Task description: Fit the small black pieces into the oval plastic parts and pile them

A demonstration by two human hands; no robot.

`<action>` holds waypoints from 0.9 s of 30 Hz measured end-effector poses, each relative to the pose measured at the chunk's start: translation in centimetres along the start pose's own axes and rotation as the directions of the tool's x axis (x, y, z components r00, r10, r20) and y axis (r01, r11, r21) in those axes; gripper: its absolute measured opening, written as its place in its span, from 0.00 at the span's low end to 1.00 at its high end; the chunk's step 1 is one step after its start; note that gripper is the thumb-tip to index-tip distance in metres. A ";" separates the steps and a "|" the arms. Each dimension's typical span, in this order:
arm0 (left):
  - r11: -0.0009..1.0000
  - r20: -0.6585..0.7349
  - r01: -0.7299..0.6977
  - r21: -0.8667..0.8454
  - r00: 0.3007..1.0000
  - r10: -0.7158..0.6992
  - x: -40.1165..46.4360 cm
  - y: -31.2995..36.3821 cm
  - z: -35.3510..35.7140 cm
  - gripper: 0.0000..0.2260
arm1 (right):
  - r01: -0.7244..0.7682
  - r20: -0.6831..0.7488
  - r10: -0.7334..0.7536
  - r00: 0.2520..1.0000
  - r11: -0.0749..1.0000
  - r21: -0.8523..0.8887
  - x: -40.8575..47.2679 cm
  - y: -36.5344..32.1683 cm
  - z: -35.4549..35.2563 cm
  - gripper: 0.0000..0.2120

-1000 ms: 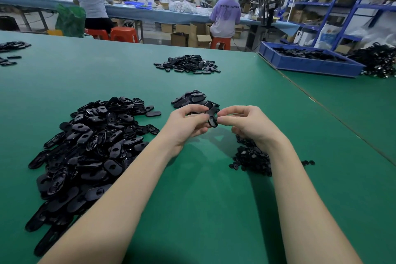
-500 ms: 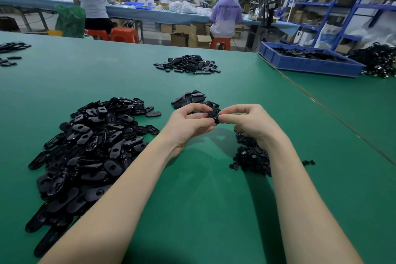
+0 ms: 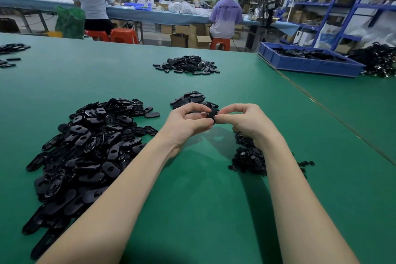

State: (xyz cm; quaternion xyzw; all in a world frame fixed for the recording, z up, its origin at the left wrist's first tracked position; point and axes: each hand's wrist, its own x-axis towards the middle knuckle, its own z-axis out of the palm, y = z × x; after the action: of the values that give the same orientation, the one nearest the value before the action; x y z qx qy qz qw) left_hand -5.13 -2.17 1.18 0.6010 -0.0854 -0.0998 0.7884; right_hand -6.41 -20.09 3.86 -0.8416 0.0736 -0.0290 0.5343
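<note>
Both hands meet above the green table point(image 3: 192, 210), pinching one black oval part point(image 3: 211, 114) between them. The left hand point(image 3: 186, 123) curls thumb and fingers round its left end; the right hand point(image 3: 244, 121) pinches its right end with thumb and forefinger. Whether a small piece is already seated in it cannot be told.

Nearer than the grip and to its right, under the right wrist, lies a heap of small pieces point(image 3: 248, 159), touching the mat. To the grip's left spreads a big heap of oval parts point(image 3: 85, 152), reaching toward the near table edge. Just beyond the grip sits a small pile point(image 3: 191, 98) of ovals. Farther on, well apart, is another pile point(image 3: 187, 64), and at far left a few more parts point(image 3: 10, 53).

Far right of the grip, past a seam in the table, stands a blue tray point(image 3: 308, 64) holding black parts, with a black tangle point(image 3: 379, 61) beside it. Beyond the table, two people sit on orange stools point(image 3: 124, 35) at a long blue bench point(image 3: 154, 16); blue shelving point(image 3: 351, 4) lines the right wall, and cardboard boxes point(image 3: 197, 38) stand on the floor.
</note>
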 end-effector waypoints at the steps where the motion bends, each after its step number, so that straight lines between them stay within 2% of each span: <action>1: 1.000 0.001 0.008 -0.013 1.000 -0.008 0.0 0.0 0.0 0.11 | -0.004 0.000 0.004 1.000 1.000 -0.006 -0.1 0.0 0.0 0.09; 6: 0.983 0.012 0.089 -0.158 0.996 -0.088 -0.2 0.3 0.2 0.08 | -0.038 0.043 0.037 0.998 0.999 0.014 -0.1 0.5 -0.4 0.11; 10: 0.979 -0.007 0.094 -0.179 0.995 -0.096 -0.2 0.2 0.5 0.07 | -0.021 0.095 0.016 0.995 0.998 0.053 0.0 0.9 -0.1 0.11; 13: 0.984 -0.010 0.099 -0.148 0.995 -0.102 -0.2 0.1 0.6 0.08 | 0.003 0.118 -0.009 0.993 0.999 0.049 0.1 1.0 0.1 0.10; 17: 0.996 -0.044 0.084 -0.013 0.995 -0.085 -0.1 0.0 0.3 0.09 | 0.025 0.103 -0.027 0.994 1.000 0.019 0.4 0.8 0.2 0.08; 23: 0.997 -0.063 0.055 0.053 0.997 -0.051 0.0 -0.2 0.4 0.08 | 0.127 0.045 -0.125 0.991 0.990 -0.062 0.5 0.2 0.7 0.03; 27: 0.997 -0.054 0.061 0.052 0.997 -0.058 0.1 -0.2 0.1 0.07 | 0.136 0.029 -0.134 0.990 0.989 -0.059 0.3 0.3 0.9 0.02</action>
State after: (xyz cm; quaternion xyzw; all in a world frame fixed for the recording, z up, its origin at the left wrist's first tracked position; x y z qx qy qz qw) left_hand -5.04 -2.36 1.00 0.6268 -0.0494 -0.1052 0.7705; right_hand -5.99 -19.43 3.17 -0.8608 0.0105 -0.0523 0.5062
